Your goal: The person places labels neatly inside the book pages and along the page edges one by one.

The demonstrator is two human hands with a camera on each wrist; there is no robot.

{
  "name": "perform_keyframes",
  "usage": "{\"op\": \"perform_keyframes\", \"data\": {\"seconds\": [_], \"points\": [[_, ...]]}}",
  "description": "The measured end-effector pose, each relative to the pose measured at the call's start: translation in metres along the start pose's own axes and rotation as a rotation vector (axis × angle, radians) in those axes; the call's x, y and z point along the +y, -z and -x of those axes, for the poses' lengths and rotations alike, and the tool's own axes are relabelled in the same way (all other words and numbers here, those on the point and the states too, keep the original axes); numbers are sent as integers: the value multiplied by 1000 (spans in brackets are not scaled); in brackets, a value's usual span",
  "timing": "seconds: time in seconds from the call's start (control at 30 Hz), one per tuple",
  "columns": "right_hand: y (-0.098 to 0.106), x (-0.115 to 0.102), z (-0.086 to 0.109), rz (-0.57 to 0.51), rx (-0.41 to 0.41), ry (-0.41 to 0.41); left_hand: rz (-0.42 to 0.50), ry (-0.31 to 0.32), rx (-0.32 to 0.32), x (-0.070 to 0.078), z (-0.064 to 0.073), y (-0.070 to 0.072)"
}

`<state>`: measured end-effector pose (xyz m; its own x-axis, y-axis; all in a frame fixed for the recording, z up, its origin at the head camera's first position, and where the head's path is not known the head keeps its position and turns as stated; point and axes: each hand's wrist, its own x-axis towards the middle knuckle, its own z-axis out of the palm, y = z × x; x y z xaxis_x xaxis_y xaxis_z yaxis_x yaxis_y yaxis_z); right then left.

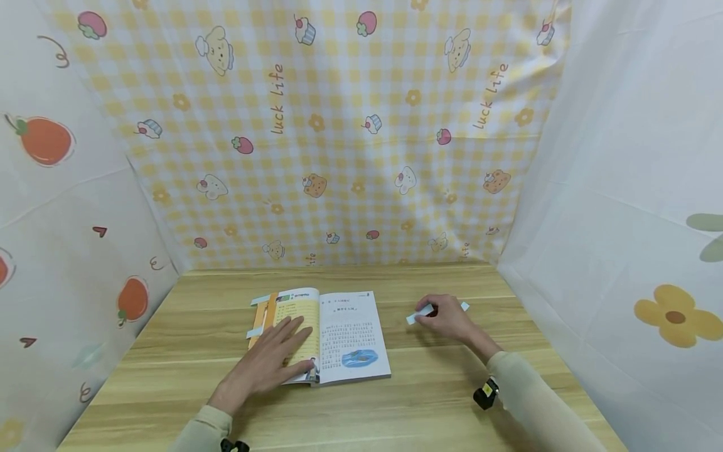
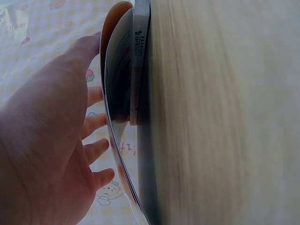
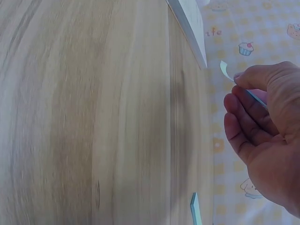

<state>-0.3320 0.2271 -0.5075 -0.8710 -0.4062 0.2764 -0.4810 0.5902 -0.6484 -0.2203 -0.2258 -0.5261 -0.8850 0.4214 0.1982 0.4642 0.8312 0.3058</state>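
A book (image 1: 351, 333) lies open on the table, with printed text and a small blue picture on its right page. My left hand (image 1: 271, 358) rests on the left page with its fingers straight and spread. That page bows upward under the palm in the left wrist view, where the book's spine (image 2: 137, 61) also shows. To the right of the book, my right hand (image 1: 449, 319) pinches a pale blue paper strip (image 3: 224, 70) between thumb and fingertips, above the table. Two similar strips, one an upper tab (image 1: 260, 300) and one a lower tab (image 1: 255, 331), stick out from the book's left edge.
Another pale strip (image 1: 465, 306) lies on the wooden table (image 1: 361, 414) just beyond the right hand. A yellow checked cloth (image 1: 339, 207) hangs along the back edge, and white printed cloths stand at both sides.
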Motion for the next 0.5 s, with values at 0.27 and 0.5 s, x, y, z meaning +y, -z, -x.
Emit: {"op": "perform_keyframes", "data": {"seconds": [0.27, 0.5], "points": [[-7, -6, 0, -38, -61, -9, -5, 1, 0, -1, 0, 0], [-17, -14, -1, -61, -85, -16, -8, 2, -3, -1, 0, 0]]}}
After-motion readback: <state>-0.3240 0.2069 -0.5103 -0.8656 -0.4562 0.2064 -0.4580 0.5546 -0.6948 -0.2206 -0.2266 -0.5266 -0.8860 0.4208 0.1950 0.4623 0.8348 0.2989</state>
